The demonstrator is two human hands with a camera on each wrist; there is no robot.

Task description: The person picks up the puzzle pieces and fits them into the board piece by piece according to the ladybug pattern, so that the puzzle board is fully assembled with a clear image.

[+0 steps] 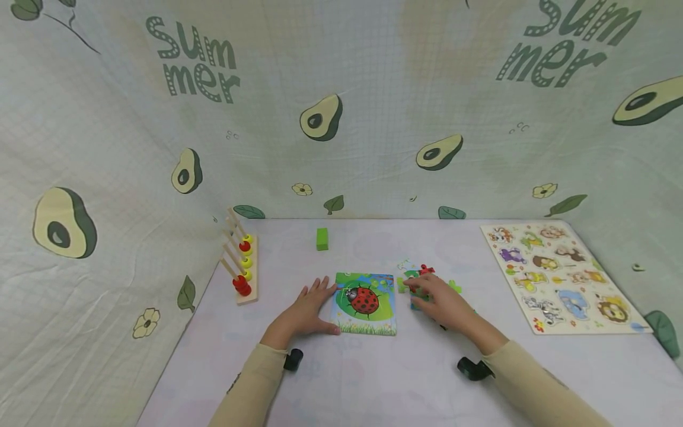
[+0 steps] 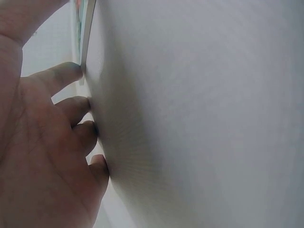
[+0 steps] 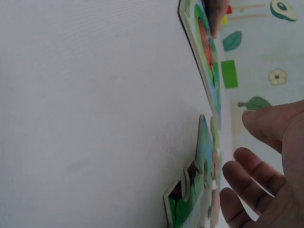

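Note:
A square ladybug picture puzzle board lies flat on the table in the head view. Spread out at its left edge, my left hand touches the board with thumb and index finger. The left wrist view shows the fingertips of that hand down on the tabletop. Just right of the board, my right hand is over a cluster of loose jigsaw pieces and partly hides them. In the right wrist view, its thumb and fingers stand apart with nothing between them, beside green and blue pieces.
At the left stands a wooden peg counter with red and yellow beads. A green block lies toward the back. An animal puzzle board occupies the right side. Behind the table hangs a cloth printed with avocados.

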